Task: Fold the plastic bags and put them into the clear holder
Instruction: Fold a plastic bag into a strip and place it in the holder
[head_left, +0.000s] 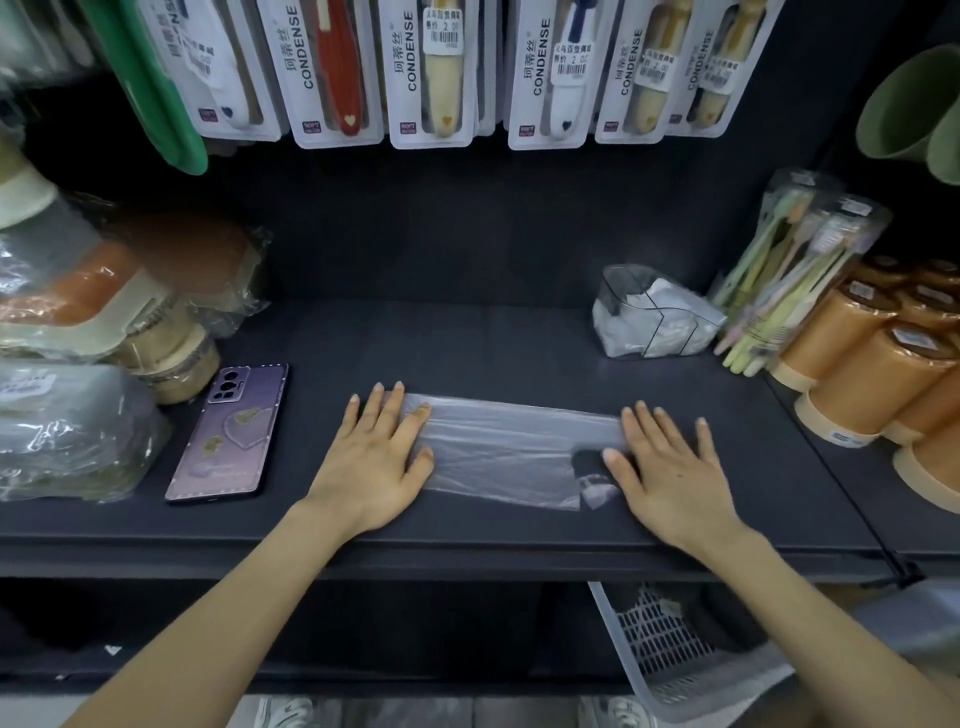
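We are pressing one plastic bag (514, 452) flat with left hand (376, 457) and right hand (670, 462), fingers straight, while the clear holder (649, 312) is already holding folded bags.

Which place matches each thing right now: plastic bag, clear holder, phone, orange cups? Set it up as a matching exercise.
Things: 1 plastic bag; 2 clear holder; 3 phone; 4 orange cups.
Places: A far right of the shelf; B flat under left hand and right hand; C left of the left hand; D back right, white plastic inside.
Pairs: 1-B; 2-D; 3-C; 4-A.
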